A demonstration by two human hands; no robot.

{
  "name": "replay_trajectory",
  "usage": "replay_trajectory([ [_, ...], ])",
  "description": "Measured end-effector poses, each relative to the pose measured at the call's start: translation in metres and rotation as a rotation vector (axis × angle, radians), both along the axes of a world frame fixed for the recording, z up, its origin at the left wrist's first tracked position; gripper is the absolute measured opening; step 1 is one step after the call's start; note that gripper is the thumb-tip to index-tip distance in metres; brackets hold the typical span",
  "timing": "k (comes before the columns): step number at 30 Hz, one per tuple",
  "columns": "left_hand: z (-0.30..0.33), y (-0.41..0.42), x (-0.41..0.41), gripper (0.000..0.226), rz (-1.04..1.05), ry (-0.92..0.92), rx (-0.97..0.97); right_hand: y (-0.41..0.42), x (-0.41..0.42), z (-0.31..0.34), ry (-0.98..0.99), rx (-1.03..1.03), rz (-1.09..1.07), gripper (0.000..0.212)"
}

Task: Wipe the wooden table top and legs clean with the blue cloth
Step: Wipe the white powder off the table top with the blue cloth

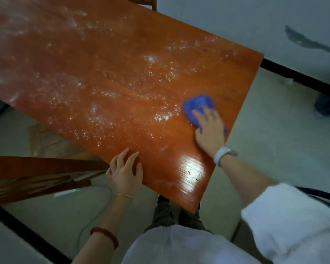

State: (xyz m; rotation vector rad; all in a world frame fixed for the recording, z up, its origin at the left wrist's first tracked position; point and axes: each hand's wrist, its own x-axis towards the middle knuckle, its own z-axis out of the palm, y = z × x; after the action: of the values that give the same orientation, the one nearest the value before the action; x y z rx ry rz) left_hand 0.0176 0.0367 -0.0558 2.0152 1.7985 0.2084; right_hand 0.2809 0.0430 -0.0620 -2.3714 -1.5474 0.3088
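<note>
A reddish wooden table top [112, 69] fills the upper left of the head view, dusted with white powder and crumbs across its middle. The blue cloth [198, 105] lies bunched near the table's right edge. My right hand [210, 130] presses flat on the cloth's near part, fingers spread over it. At the near edge of the table rests my left hand [125, 170], fingers apart, holding nothing. A small heap of crumbs [163, 117] sits just left of the cloth. The table legs are hidden under the top.
A wooden chair [36, 174] stands at the left, close to my left hand. Another chair back [145, 1] shows beyond the far edge. A grey cable [95, 216] runs over the pale floor. A dark bundle [328, 105] lies on the floor at the right.
</note>
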Motion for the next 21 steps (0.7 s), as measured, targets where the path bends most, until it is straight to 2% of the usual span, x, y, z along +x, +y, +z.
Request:
replay_trajectory([
  [2, 0.004, 0.009, -0.006, 0.03, 0.079, -0.118, 0.033, -0.028, -0.051, -0.006, 0.086, 0.048, 0.297, 0.06],
  [4, 0.01, 0.019, -0.01, 0.03, 0.159, -0.213, 0.068, -0.058, -0.087, -0.002, 0.247, 0.012, 0.525, 0.058],
  [6, 0.016, 0.027, -0.009, 0.03, 0.197, -0.237, 0.086, -0.076, -0.092, 0.008, 0.451, -0.024, 0.556, 0.058],
  [9, 0.027, 0.042, 0.007, 0.031, 0.157, -0.236, 0.059, -0.077, -0.061, 0.024, 0.533, 0.051, 0.354, 0.058],
  [13, 0.038, 0.059, 0.058, 0.038, 0.061, -0.161, -0.065, -0.05, 0.011, 0.038, 0.474, 0.107, 0.0, 0.055],
  [18, 0.042, 0.086, 0.151, 0.046, -0.059, -0.077, -0.106, 0.002, 0.111, 0.035, 0.399, 0.185, -0.221, 0.057],
  [21, 0.029, 0.11, 0.2, 0.051, -0.057, 0.004, -0.115, 0.049, 0.178, 0.027, 0.347, 0.271, -0.303, 0.058],
])
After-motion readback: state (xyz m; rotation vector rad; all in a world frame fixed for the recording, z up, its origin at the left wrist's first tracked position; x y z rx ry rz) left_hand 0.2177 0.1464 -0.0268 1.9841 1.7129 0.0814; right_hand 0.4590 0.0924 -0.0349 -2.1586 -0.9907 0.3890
